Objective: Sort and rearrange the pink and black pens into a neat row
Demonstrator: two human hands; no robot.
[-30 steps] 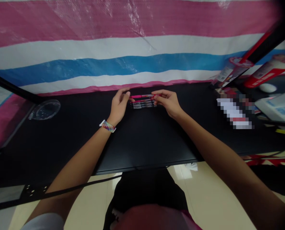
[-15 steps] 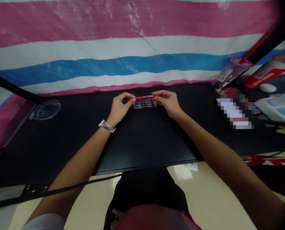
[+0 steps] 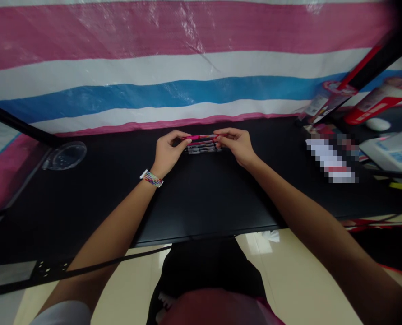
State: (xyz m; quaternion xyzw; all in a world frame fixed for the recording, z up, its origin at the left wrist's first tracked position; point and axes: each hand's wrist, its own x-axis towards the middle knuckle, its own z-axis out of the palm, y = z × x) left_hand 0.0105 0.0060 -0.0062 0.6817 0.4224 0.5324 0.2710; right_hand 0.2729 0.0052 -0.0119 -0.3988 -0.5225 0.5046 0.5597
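Observation:
A pink pen (image 3: pixel 203 136) lies crosswise between my two hands. My left hand (image 3: pixel 170 149) pinches its left end between thumb and fingers, with a patterned band (image 3: pixel 151 178) on that wrist. The right end is pinched by my right hand (image 3: pixel 236 143). Just below it, several dark and clear pens (image 3: pixel 202 148) lie side by side in a row on the black table (image 3: pixel 207 194). Fingertips cover both ends of the pink pen. Whether it touches the pens below is unclear.
At the left lies a clear plastic lid or dish (image 3: pixel 66 155). On the right stand a clear canister (image 3: pixel 325 101) and a red-and-white canister (image 3: pixel 373 104), near a white egg-shaped object (image 3: pixel 378 124) and a blurred paper (image 3: pixel 331 160). A striped sheet (image 3: pixel 187 95) hangs behind the table.
The pink pen has shifted slightly away from me, up in the view, still between both hands. Otherwise the hands and the row of pens look nearly the same.

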